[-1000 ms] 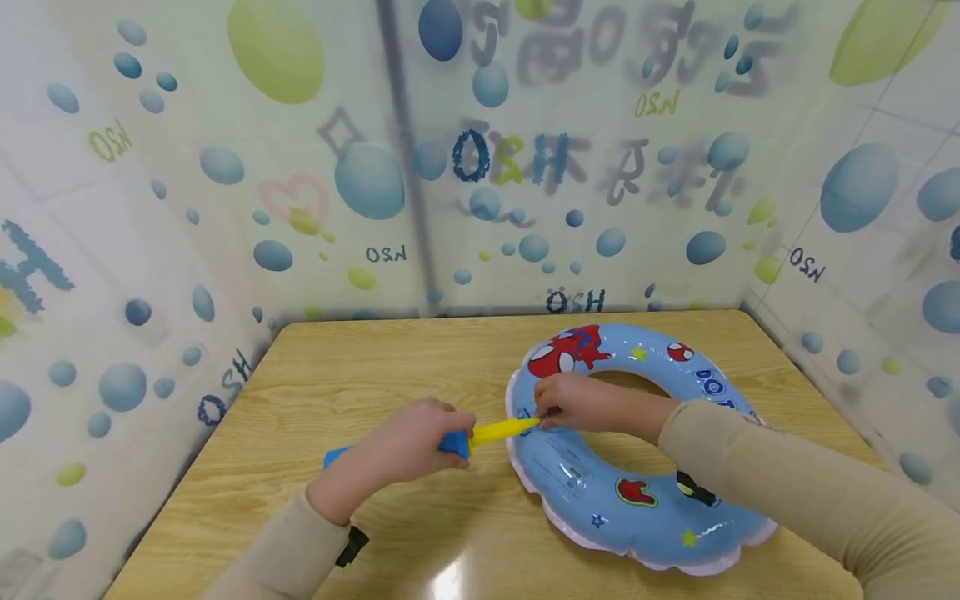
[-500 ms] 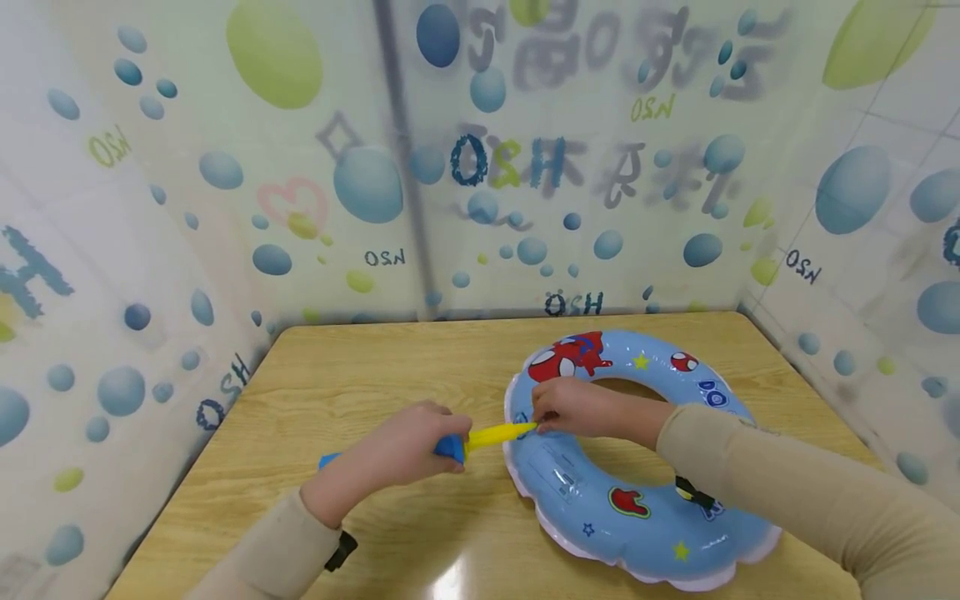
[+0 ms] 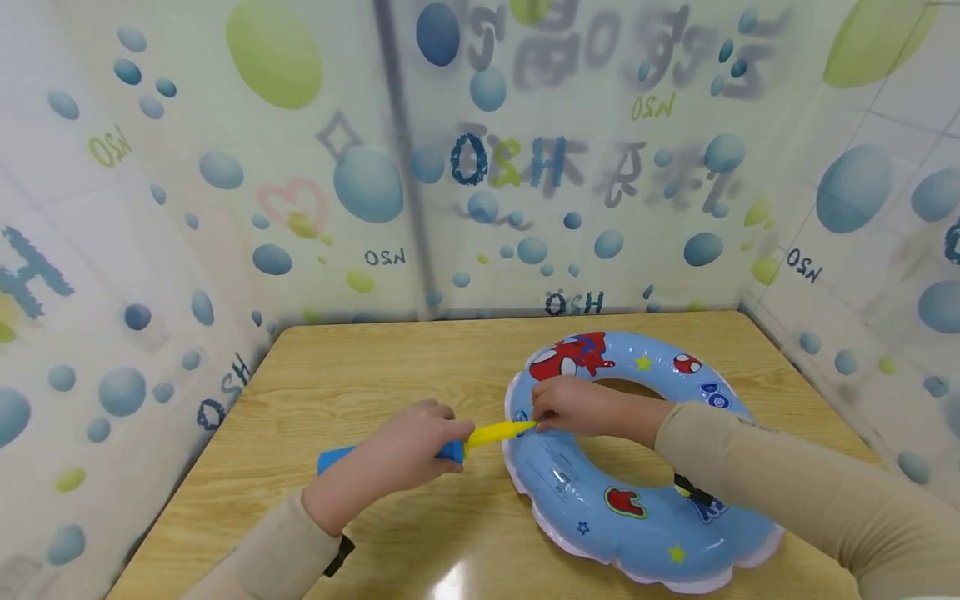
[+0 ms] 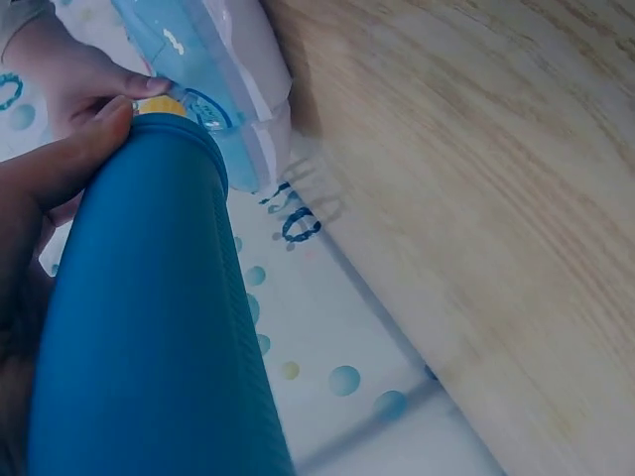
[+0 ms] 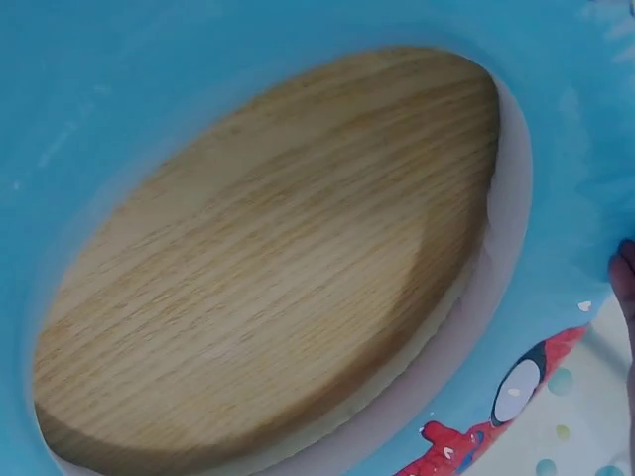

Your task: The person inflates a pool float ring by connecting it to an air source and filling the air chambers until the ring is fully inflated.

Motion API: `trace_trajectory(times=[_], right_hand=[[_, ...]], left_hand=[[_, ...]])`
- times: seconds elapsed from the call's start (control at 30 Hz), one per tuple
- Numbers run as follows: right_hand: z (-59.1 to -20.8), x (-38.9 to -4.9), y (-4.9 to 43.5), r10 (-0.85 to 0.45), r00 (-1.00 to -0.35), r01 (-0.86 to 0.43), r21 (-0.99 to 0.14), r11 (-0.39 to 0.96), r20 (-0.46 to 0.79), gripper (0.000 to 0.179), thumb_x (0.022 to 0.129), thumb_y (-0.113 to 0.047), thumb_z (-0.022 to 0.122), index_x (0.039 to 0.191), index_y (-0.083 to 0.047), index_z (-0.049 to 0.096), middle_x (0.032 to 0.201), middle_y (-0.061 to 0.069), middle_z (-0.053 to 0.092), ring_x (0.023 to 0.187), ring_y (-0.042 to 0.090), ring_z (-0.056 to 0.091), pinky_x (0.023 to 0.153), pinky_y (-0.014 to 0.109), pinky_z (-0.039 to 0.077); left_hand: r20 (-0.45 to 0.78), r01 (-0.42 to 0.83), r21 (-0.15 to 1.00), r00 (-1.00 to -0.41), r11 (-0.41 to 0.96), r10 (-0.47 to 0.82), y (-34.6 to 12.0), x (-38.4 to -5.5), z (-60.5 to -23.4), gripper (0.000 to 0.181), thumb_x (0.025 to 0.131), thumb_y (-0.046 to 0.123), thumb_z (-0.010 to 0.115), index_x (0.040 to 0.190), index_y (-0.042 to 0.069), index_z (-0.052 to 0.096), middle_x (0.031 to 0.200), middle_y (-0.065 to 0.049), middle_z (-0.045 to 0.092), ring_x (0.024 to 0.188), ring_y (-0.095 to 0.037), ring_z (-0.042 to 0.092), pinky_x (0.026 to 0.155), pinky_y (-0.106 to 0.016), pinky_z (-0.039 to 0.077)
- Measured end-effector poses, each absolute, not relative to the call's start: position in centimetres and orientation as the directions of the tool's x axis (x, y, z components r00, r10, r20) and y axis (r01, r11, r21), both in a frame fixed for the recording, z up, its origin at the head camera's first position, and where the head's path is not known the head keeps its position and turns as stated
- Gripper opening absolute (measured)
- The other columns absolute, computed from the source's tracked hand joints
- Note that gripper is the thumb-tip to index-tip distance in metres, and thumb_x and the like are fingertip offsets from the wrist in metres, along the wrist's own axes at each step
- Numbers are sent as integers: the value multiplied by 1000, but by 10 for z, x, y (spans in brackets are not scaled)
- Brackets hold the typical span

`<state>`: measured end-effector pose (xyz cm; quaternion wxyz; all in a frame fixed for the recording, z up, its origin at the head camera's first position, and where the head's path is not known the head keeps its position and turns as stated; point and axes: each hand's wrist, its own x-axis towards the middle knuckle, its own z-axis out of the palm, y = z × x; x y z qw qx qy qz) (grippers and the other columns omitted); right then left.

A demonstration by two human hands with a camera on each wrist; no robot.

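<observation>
A blue inflatable swim ring [image 3: 652,542] with red cartoon figures and a pale scalloped edge is on the right side of the table. My left hand [image 3: 408,446] grips the blue barrel of a hand pump [image 4: 149,297], which lies along the palm. From its front a yellow nozzle [image 3: 495,432] points right, its tip over the ring's left side. There my right hand [image 3: 577,406] pinches at the nozzle tip with thumb and fingers. Those fingers cover what they pinch. In the right wrist view the ring's open centre [image 5: 278,258] fills much of the picture.
The wooden table [image 3: 390,367] is backed and flanked by a curtain [image 3: 300,233] printed with blue and green bubbles. A glare spot shines on the table's near part.
The ring's near side has shifted slightly toward me and left. Both hands stay almost in place, and a little more of the pump's rear end shows behind the left hand.
</observation>
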<state>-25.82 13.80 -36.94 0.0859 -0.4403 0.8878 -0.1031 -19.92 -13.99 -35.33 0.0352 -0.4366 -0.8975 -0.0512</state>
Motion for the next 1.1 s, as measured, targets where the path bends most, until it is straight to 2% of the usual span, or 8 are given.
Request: trace_trajectory(times=[0.17,0.27,0.47,0.6,0.83,0.93,1.1], right_hand=[[-371,-253,136,-802,-596,-777,-221,590,-45,18,86,-18,76,102,-9,76,81,-10,52,77,6,50,72,15,47],[-372,-253,136,-805,-592,-777,-244,581,-32,18,86,-17,76,101,-8,76,80,-10,52,76,6,50,71,14,47],[-371,-252,138,-787,-617,-747,-304,592,-18,16,85,-14,77,99,-7,76,80,-10,52,75,6,51,71,15,48],[-369,-251,137,-765,-643,-715,-330,616,-36,16,85,-13,77,100,-7,76,81,-10,53,75,6,52,71,16,49],[-369,-251,135,-738,-672,-682,-334,651,-67,16,85,-12,77,101,-9,75,82,-10,54,76,7,53,73,16,49],[-369,-251,134,-740,-669,-687,-326,650,-67,16,85,-12,77,100,-9,75,83,-10,54,76,7,52,73,16,49],[-370,-251,134,-761,-646,-714,-307,630,-59,15,85,-13,77,99,-9,75,82,-10,53,76,6,52,72,16,48]], left_hand=[[87,767,248,-626,592,775,-149,-208,-358,27,79,23,84,89,20,58,82,9,57,73,-10,49,66,-28,46],[66,743,295,-644,601,762,-154,-212,-360,27,80,24,83,93,22,60,84,10,57,74,-8,51,67,-28,47],[-16,694,278,-688,664,725,-154,-214,-360,27,88,29,75,109,24,58,92,9,55,73,-9,51,66,-30,46],[-45,665,265,-715,698,698,-149,-215,-359,25,91,30,70,110,24,55,93,8,54,70,-10,50,63,-30,45],[30,683,97,-729,724,684,-141,-217,-363,38,82,52,74,100,25,54,82,9,47,57,-10,45,51,-26,39],[70,695,58,-719,716,692,-139,-219,-365,37,81,50,76,95,25,53,77,10,46,54,-10,43,49,-25,37],[100,712,74,-702,699,705,-139,-220,-364,31,83,38,77,88,24,50,74,12,48,53,-8,42,48,-25,37]])
